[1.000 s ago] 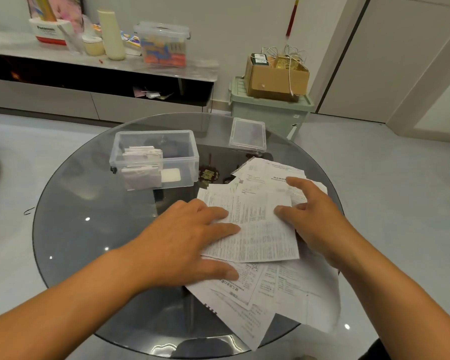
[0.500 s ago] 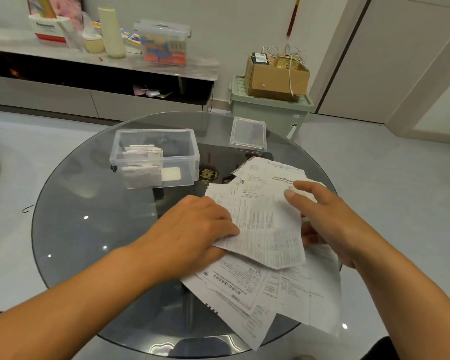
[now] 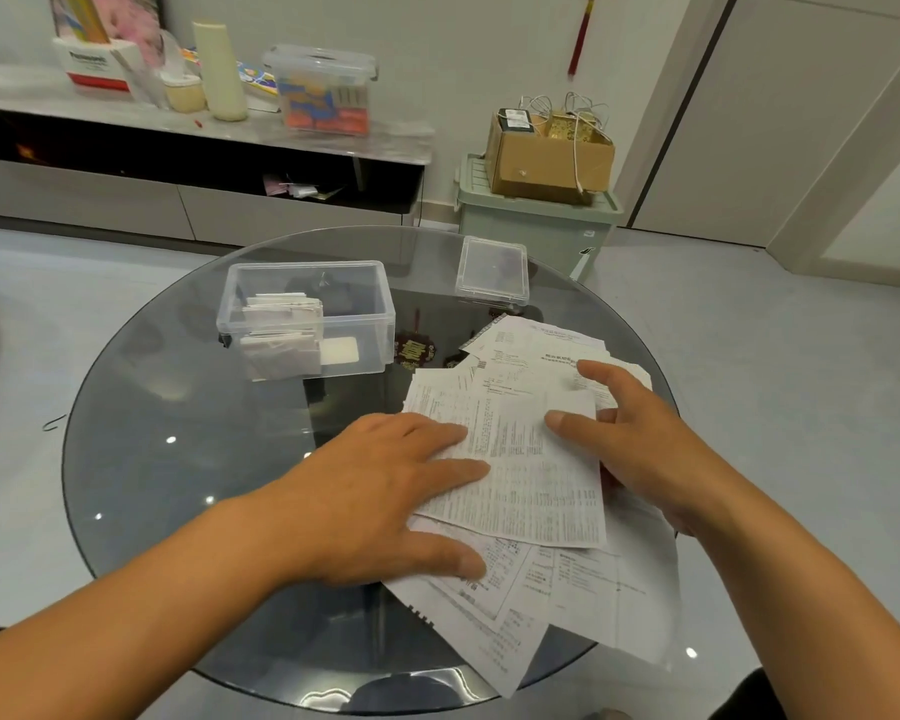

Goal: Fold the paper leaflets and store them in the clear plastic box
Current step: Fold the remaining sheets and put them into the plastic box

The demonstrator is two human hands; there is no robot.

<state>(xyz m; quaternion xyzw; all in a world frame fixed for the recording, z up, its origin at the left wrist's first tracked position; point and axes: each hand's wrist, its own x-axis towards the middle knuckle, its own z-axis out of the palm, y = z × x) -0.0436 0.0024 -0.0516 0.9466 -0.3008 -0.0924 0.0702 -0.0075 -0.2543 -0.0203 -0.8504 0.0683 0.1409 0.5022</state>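
A loose pile of printed paper leaflets lies on the right half of the round glass table. My left hand rests flat on the left edge of the top leaflet, fingers spread. At that sheet's right edge is my right hand, with the thumb on top and the lower fingers tucked under it. The clear plastic box stands open at the table's back left. A stack of folded leaflets fills its left side.
The box's clear lid lies at the table's far edge, right of the box. Some pile sheets overhang the table's near right rim. Beyond the table stand a green bin with a cardboard box on it and a low cabinet.
The top leaflet, lifted and tilted half a second ago, lies flatter on the pile now. My left hand has gone from curled at its edge to spread flat. My right thumb has come onto the sheet.
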